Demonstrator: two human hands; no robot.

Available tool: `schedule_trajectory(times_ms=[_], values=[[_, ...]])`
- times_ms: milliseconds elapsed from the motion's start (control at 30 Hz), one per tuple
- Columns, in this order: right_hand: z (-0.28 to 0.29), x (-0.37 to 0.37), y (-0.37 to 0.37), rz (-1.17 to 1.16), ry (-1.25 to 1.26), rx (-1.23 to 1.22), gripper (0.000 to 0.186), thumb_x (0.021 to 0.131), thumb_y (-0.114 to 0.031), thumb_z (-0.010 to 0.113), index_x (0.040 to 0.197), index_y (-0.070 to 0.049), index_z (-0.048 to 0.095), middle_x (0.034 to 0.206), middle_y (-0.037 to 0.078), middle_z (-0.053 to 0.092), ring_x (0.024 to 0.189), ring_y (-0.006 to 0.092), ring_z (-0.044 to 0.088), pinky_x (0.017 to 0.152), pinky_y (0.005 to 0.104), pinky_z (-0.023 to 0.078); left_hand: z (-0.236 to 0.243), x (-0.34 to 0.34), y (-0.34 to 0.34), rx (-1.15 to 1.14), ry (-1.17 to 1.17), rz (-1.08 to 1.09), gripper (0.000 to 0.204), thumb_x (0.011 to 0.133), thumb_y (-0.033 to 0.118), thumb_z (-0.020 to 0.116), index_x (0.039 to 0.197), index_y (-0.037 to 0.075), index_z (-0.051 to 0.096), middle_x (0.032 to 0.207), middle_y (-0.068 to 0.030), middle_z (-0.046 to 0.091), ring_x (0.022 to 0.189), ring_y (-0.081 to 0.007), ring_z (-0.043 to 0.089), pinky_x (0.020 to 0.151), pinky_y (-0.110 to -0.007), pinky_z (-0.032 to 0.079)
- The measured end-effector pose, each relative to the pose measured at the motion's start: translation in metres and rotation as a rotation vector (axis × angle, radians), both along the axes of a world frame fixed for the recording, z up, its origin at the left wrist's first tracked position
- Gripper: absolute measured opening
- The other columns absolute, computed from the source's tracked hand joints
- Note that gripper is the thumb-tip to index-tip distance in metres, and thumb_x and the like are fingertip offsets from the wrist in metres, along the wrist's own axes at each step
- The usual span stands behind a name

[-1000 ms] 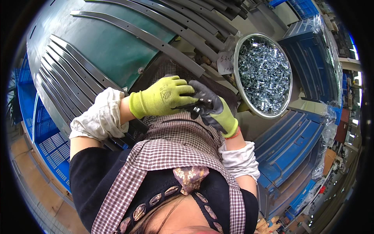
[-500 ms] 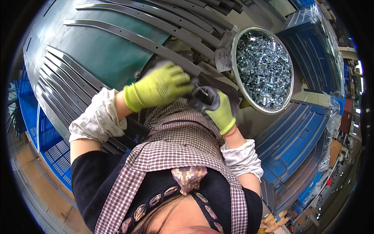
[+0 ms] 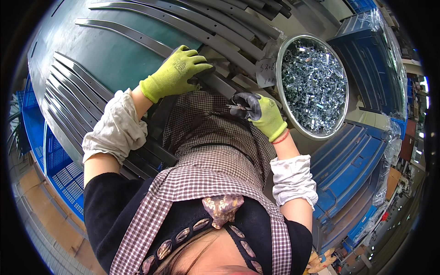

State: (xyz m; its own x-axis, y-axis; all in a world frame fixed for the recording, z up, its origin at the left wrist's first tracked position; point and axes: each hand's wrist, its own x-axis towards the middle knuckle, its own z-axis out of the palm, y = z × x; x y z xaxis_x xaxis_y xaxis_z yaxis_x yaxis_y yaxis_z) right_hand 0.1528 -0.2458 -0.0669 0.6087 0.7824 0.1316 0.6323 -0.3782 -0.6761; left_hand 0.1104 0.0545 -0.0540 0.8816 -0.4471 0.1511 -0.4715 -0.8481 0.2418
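My left hand (image 3: 179, 74), in a yellow-green glove with dark fingertips, is closed around a long dark metal strip (image 3: 126, 34) near its right-hand end. The strip lies slantwise, its far end resting on the green tabletop. Just right of that end, my right hand (image 3: 262, 112), gloved alike, is closed with small metal clips (image 3: 238, 107) poking out between its thumb and fingers. How many clips it holds is hidden by the fingers. A round metal basin (image 3: 280, 87) heaped with small shiny clips (image 3: 314, 85) stands to the right of this hand.
More dark strips (image 3: 183, 20) lie across the far side of the green table (image 3: 123, 64). Another row of strips (image 3: 78, 96) sits at the left. Blue bins (image 3: 348, 160) line the right, and a blue crate (image 3: 66, 181) stands at lower left. A handwritten label (image 3: 265, 73) hangs beside the basin.
My left hand has moved up and left, away from my right hand, onto the strip. My right hand has shifted slightly right, and the clips in it now show.
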Motion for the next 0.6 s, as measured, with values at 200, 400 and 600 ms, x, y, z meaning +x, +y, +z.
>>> schedule_trajectory(times_ms=[200, 400, 600], values=[[0.005, 0.018, 0.019, 0.111, 0.095, 0.019, 0.029, 0.076, -0.020, 0.077, 0.100, -0.004, 0.070, 0.083, 0.015, 0.069, 0.076, 0.0319, 0.067, 0.066, 0.0367, 0.053, 0.003, 0.001, -0.001, -0.036, -0.001, -0.016, 0.065, 0.053, 0.017, 0.083, 0.115, 0.012, 0.067, 0.113, -0.0061, 0.065, 0.104, -0.0248, 0.058, 0.097, -0.043, 0.041], [-0.038, 0.033, 0.026, 0.050, 0.294, 0.149, 0.030, 0.074, -0.021, 0.084, 0.081, 0.001, 0.065, 0.070, 0.008, 0.065, 0.063, 0.0166, 0.061, 0.059, 0.0288, 0.046, 0.007, 0.002, 0.002, -0.033, 0.053, 0.014, 0.059, 0.059, 0.018, 0.080, 0.116, 0.012, 0.067, 0.112, -0.0056, 0.066, 0.106, -0.0227, 0.060, 0.096, -0.041, 0.043], [-0.033, 0.005, 0.015, -0.181, 0.353, 0.229, 0.026, 0.081, -0.026, 0.077, 0.090, -0.004, 0.067, 0.074, 0.006, 0.065, 0.065, 0.0164, 0.063, 0.061, 0.0286, 0.049, 0.001, 0.003, 0.002, -0.066, 0.043, 0.021, 0.061, 0.055, 0.016, 0.082, 0.114, 0.011, 0.068, 0.111, -0.0057, 0.066, 0.102, -0.0232, 0.059, 0.095, -0.040, 0.042]])
